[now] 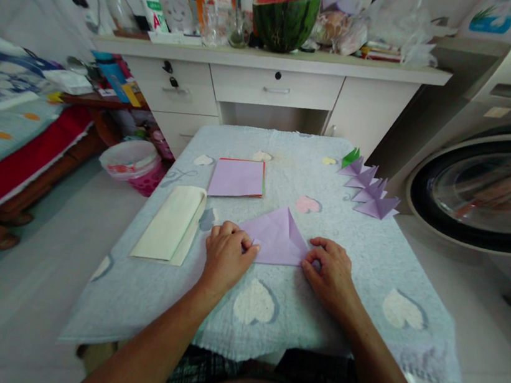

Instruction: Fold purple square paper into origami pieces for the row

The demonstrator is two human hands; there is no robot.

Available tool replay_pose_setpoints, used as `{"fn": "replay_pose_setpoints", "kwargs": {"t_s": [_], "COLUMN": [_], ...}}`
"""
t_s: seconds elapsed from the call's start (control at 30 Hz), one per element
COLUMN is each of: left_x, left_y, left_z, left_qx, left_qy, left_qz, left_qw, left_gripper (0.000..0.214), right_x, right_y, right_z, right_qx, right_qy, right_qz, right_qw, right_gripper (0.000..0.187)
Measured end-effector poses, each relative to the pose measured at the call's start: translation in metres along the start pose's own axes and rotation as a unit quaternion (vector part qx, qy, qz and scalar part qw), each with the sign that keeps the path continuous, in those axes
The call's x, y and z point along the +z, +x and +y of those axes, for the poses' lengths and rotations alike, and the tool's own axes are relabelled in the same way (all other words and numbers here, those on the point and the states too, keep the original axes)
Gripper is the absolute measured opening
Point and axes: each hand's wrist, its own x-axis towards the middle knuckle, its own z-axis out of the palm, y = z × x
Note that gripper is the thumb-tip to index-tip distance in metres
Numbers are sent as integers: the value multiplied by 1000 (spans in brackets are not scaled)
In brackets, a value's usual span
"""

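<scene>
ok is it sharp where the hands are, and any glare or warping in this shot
Head view: the purple paper, left hand and right hand are sharp under soft, even light with faint shadows. Head view, right edge: the washing machine door is stretched by wide-angle distortion and carries pale reflections. Head view, bottom: the picture blurs.

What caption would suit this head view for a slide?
Left hand and right hand press folded purple paper on a table, near a paper stack.

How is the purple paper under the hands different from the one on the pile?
The paper under the hands is folded to a point; the pile paper lies flat and square. Left hand and right hand touch the folded one; nothing touches the pile paper. Both are lilac.
</scene>
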Motion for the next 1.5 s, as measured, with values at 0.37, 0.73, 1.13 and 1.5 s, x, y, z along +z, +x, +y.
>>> {"fn": "replay_pose_setpoints", "kwargs": {"t_s": [0.37,0.73,1.13,1.5], "left_x": [0,2,2,-2], "left_y": [0,0,-1,-15], "left_z": [-1,-2,4,15], "left_qx": [5,5,147,276], "left_qy": [5,13,13,142], "left_qz": [-1,1,34,-77], "left_qw": [1000,1000,988,947], "left_gripper": [17,17,9,20], "right_x": [0,-1,0,0], "right_y": [0,0,0,1], "right_z": [0,-1,-1,0], "right_qx": [3,5,9,10], "right_qy": [5,9,4,5], "right_qz": [-2,-2,1,0], "right_qw": [1000,1000,1000,1000], "right_gripper": [9,9,9,8]}}
